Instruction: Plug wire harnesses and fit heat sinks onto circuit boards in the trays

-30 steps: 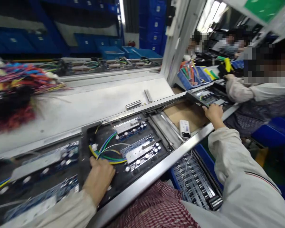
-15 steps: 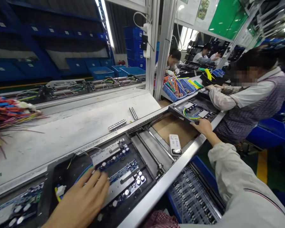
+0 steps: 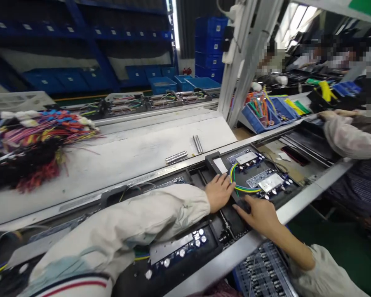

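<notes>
A black tray (image 3: 259, 177) holds two blue circuit boards with capacitors and silver plates, plus a loop of yellow-green and blue wires. My right hand (image 3: 256, 214) is shut on the tray's near edge. My left hand (image 3: 219, 192) lies flat and open at the tray's left side, its fingers close to the wires. Behind my left sleeve, a second black tray with a blue board (image 3: 179, 247) sits on the line, partly hidden by my arm.
A co-worker's hand (image 3: 329, 115) rests on a black fixture (image 3: 309, 140) at the right. A blue crate of coloured wires (image 3: 267, 113) stands beyond the line. A large wire bundle (image 3: 34, 148) and metal bars (image 3: 176, 157) lie on the white bench. A component bin (image 3: 262, 272) sits below the rail.
The wired tray has moved along the line to my hands. My left hand has left the lower-left tray and now lies beside the wired tray, with my right hand on its near edge. The view has swung.
</notes>
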The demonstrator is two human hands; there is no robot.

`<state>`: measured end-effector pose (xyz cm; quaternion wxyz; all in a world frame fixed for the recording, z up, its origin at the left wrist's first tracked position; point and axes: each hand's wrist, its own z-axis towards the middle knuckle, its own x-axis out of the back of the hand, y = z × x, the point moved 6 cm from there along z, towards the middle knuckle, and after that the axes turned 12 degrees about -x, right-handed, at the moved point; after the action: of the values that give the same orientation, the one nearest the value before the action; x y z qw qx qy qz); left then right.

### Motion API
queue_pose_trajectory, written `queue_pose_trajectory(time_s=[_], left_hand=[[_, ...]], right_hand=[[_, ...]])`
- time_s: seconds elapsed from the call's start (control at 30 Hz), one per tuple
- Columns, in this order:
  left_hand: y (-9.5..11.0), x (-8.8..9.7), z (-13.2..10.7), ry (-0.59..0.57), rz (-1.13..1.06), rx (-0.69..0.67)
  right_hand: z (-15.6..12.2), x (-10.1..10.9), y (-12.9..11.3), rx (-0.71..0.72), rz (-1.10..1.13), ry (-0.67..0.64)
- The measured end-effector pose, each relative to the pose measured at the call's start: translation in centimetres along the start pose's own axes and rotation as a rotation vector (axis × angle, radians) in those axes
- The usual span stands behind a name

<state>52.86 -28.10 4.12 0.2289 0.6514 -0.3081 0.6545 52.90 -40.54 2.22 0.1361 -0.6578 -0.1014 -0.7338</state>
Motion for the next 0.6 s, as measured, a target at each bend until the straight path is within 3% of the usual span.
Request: queue_pose_trajectory(time_s=[0.13,0.23,0.33,0.43,0.5,0.6], left_hand=[[0.3,-0.9,-1.4,0.046,0.049,-0.001],[0.5,-0.7,-3.0,0.068,0.053,-0.002],[0.5,-0.4,-4.0,0.048,0.040,0.017],[0.4,-0.6,-4.7,0.036,0.021,0.034],[0.4,-1.0,-5.1,0.067,0.012,0.057],[0.8,-1.6,-5.5,0.163,0.027,0.106]], right_hand=[[-1.8,0.1,-3.3,0.202,0.076,0.099],[-2.2,0.1,-4.5,0.286,0.149,0.089],[-1.7,-0.2,-5.2,0.341,0.252,-0.072],[-1.4,-0.9,-5.6,0.351,0.430,-0.352],[-1.6,-1.4,-5.5,0.298,0.542,-0.486],[-2.3,-2.9,-4.7,0.134,0.644,-0.555]])
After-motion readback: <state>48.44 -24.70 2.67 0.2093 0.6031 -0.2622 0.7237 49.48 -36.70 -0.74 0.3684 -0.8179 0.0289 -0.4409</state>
